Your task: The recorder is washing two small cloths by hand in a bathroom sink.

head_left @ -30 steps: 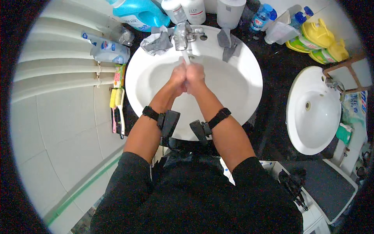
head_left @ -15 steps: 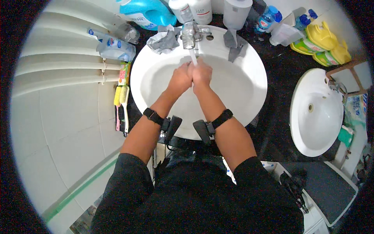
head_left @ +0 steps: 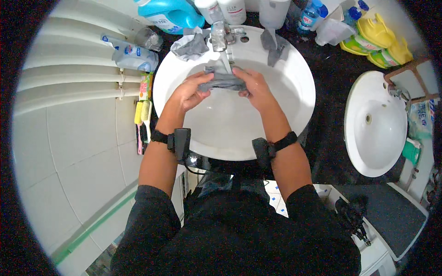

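Note:
A wet grey cloth point(head_left: 224, 82) is stretched sideways between my hands, under the running tap point(head_left: 219, 37). My left hand point(head_left: 190, 91) grips its left end, thumb on top. At its right end, my right hand point(head_left: 254, 86) holds on in the same way. Water from the spout falls onto the cloth's far edge. Both hands are above the white oval basin point(head_left: 294, 101). Behind them, a grey and white cloth point(head_left: 190, 47) lies crumpled on the rim left of the tap. Another grey cloth point(head_left: 275, 49) drapes over the rim to the right.
Along the back stand a blue detergent jug point(head_left: 171, 17), white bottles point(head_left: 231, 11) and a translucent container point(head_left: 275, 13). Yellow jugs point(head_left: 375, 34) are at the far right, above a second basin point(head_left: 375, 138). Brushes point(head_left: 139, 112) lie beside the tiled wall at left.
My hands were pressed together under the stream. Now they are apart, with the grey cloth spread out between them. My forearms have moved outward.

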Available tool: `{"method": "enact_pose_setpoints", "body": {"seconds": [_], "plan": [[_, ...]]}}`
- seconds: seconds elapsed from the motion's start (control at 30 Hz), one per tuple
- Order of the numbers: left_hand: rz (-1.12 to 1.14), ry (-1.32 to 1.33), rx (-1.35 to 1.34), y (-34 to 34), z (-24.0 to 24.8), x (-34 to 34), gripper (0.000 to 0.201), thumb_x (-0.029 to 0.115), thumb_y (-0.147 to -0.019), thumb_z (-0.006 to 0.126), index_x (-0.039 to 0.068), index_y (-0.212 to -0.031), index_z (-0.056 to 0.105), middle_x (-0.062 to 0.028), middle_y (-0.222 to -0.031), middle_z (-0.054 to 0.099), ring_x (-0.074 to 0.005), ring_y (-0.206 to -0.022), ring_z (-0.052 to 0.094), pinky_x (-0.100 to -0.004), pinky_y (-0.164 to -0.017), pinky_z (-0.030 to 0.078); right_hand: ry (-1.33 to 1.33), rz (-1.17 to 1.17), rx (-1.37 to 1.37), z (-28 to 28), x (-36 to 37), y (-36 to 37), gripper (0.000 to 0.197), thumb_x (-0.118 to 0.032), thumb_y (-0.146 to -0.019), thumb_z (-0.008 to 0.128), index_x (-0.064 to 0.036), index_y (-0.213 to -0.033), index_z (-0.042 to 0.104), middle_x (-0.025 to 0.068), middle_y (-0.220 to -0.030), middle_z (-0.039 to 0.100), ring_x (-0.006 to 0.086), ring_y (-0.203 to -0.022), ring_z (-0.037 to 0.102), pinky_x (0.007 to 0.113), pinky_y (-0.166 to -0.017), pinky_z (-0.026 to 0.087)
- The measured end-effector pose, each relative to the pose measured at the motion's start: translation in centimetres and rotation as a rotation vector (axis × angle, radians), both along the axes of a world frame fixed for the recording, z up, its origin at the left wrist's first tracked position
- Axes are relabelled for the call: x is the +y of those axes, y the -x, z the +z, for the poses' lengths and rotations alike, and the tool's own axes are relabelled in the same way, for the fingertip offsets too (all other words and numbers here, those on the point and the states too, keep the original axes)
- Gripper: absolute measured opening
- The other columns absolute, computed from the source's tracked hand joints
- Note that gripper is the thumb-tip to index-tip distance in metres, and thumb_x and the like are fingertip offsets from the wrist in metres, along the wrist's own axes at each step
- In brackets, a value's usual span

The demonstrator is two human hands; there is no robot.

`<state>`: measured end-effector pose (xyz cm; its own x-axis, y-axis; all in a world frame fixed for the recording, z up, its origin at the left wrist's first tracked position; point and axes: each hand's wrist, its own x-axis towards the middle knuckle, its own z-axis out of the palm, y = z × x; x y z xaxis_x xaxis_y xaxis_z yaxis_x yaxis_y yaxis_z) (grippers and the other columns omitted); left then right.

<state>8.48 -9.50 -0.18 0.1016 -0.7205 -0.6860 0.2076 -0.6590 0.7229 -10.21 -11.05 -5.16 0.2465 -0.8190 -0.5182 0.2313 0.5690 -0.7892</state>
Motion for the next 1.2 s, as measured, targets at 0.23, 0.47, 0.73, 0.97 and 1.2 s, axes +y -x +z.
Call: {"method": "enact_pose_setpoints", "body": {"seconds": [0.23, 0.47, 0.73, 0.97, 1.2], "plan": [[-0.074, -0.059, -0.014, -3.6, -3.7, 1.7, 0.042, 0.031, -0.083, 0.061, 0.005, -0.115, 0.051, -0.007, -0.106, 0.052, -0.0153, -0.083, 0.051, -0.0298, -0.067, 0.042, -0.096, -0.169, -0.525, 2.7, 0.6, -1.2, 0.022, -0.02, -0.085, 0.055, -0.0076, -0.103, 0.055, 0.0038, -0.091, 0.057, 0.0157, -0.082, 0.053, 0.033, -0.068, 0.044], [0.15, -0.028, 0.922, 4.0, -3.4, 4.1, 0.068, 0.063, -0.085, 0.032, 0.008, -0.124, 0.043, -0.0139, -0.116, 0.05, -0.0279, -0.103, 0.05, -0.0424, -0.088, 0.039, 0.009, -0.306, -0.801, 2.4, 2.5, -3.8, 0.034, -0.003, -0.078, 0.054, 0.0007, -0.112, 0.05, 0.008, -0.103, 0.055, 0.0193, -0.095, 0.053, 0.032, -0.083, 0.043], [0.306, 0.152, 1.055, 3.0, -2.3, -0.4, 0.048, 0.032, -0.091, 0.033, -0.001, -0.126, 0.036, -0.0199, -0.122, 0.047, -0.0344, -0.115, 0.044, -0.0493, -0.098, 0.031, -0.04, -0.004, -0.01, 3.2, 4.7, -1.1, 0.037, -0.011, -0.082, 0.048, -0.0024, -0.118, 0.047, 0.0018, -0.071, 0.047, 0.0098, -0.056, 0.043, 0.025, -0.043, 0.034], [-0.016, -0.001, -0.015, 1.5, -3.4, -0.8, 0.05, 0.041, -0.09, 0.042, -0.003, -0.113, 0.043, -0.0188, -0.109, 0.053, -0.0304, -0.103, 0.053, -0.0446, -0.086, 0.046, -0.107, -0.083, -0.116, 3.5, 4.1, 0.9, 0.028, -0.02, -0.085, 0.054, -0.003, -0.107, 0.05, 0.0011, -0.069, 0.047, 0.0077, -0.05, 0.04, 0.021, -0.037, 0.025], [0.555, -0.446, 0.58, 4.3, -5.4, 1.8, 0.086, 0.068, -0.08, 0.034, -0.002, -0.129, 0.031, -0.0208, -0.122, 0.044, -0.0315, -0.112, 0.046, -0.0454, -0.096, 0.038, -0.162, -0.38, -0.398, 2.4, 3.4, -1.4, 0.019, -0.018, -0.088, 0.053, -0.0075, -0.103, 0.048, 0.0018, -0.078, 0.052, 0.0117, -0.059, 0.048, 0.026, -0.043, 0.037]]}}
